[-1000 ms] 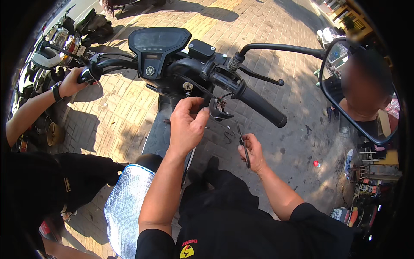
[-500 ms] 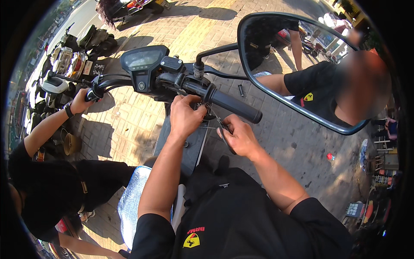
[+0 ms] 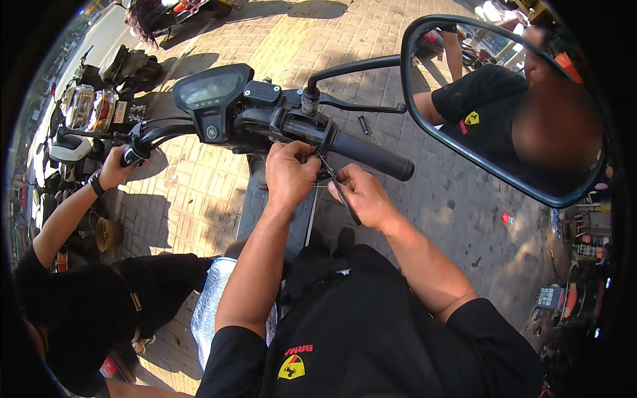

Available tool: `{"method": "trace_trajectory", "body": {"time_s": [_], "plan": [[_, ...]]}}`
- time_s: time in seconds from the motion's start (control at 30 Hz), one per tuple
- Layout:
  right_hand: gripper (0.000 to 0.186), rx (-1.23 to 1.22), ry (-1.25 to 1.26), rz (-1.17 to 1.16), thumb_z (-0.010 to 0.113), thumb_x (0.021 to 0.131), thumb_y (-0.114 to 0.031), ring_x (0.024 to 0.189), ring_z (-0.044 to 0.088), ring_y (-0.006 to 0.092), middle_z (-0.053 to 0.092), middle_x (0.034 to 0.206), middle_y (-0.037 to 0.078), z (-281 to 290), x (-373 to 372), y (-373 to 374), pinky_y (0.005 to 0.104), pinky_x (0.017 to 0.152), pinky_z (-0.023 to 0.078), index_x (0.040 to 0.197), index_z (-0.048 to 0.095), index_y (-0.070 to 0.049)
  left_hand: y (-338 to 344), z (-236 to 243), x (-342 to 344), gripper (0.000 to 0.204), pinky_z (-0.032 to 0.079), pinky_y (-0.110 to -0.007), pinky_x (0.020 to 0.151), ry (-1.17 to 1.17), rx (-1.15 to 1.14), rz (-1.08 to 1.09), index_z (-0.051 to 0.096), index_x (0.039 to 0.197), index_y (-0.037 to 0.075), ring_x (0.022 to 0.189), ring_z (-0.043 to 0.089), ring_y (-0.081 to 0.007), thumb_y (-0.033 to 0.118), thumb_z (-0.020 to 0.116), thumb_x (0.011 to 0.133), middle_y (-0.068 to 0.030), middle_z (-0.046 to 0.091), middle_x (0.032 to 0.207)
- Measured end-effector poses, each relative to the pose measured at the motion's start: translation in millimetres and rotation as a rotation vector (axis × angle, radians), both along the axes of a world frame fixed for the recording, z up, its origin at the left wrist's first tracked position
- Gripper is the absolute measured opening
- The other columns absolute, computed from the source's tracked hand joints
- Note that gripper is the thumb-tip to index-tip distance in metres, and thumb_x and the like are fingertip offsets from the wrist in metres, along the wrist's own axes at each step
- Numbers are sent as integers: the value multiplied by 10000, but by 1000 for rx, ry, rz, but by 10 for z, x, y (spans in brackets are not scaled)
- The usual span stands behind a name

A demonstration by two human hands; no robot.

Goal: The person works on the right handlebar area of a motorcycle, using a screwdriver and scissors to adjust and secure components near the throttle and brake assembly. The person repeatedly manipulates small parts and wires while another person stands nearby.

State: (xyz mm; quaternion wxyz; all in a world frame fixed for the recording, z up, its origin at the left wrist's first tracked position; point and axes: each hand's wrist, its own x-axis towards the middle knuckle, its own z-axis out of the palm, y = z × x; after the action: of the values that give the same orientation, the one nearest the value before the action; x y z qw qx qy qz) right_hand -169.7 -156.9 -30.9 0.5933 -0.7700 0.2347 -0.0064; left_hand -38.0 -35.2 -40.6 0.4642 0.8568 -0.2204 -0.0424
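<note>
Both hands at scooter handlebar switch housing
Left hand (image 3: 290, 174) pinches a thin wire (image 3: 323, 174) just under the housing (image 3: 295, 126); right hand (image 3: 363, 196) grips small cutters (image 3: 342, 194), blades angled up-left toward it, right grip (image 3: 368, 154) running rightward above

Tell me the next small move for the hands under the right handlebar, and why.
Probably close the dark pliers-like tool on whatever the left hand pinches. The right hand already holds the tool with its tip right beside the left fingers, just under the switch housing of the right grip. What is pinched is too small to tell.
</note>
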Motion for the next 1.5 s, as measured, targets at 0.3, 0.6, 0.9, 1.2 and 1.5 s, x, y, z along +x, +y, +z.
{"method": "trace_trajectory", "body": {"time_s": [0.3,0.6,0.9,1.2,1.5], "plan": [[313,-351,-54,-54,702,905,-245,680,648,294,668,756,164,80,21,100,382,649,486,1039,577,9,-62,79,20,167,528,-408,799,-24,71,-31,771,887,75,880,655,-317,146,734,740,-130,655,882],[325,-432,-34,-25,697,902,-281,691,640,376,655,752,197,99,40,73,434,642,482,979,564,6,-50,52,109,201,518,-384,688,-149,44,-91,762,872,7,736,656,-287,92,750,690,-124,653,817],[215,-386,-338,-213,692,894,-161,690,636,305,653,768,167,-182,23,-48,413,654,490,1019,639,7,-32,76,125,162,536,-391,787,-55,62,-131,777,890,71,849,676,-311,141,747,747,-130,672,886],[428,-418,329,59,762,874,-350,917,678,413,699,926,238,-1187,-137,-6,461,780,516,1046,615,14,15,29,122,174,532,-340,704,116,-75,-115,747,935,5,731,673,-229,109,717,799,-118,676,841],[388,-354,276,326,748,871,-334,921,667,427,701,925,217,-1115,-231,418,489,790,515,1072,609,-32,464,-583,-314,162,492,-258,658,317,-228,154,684,960,-33,687,584,-87,109,680,881,-52,667,762]]}}
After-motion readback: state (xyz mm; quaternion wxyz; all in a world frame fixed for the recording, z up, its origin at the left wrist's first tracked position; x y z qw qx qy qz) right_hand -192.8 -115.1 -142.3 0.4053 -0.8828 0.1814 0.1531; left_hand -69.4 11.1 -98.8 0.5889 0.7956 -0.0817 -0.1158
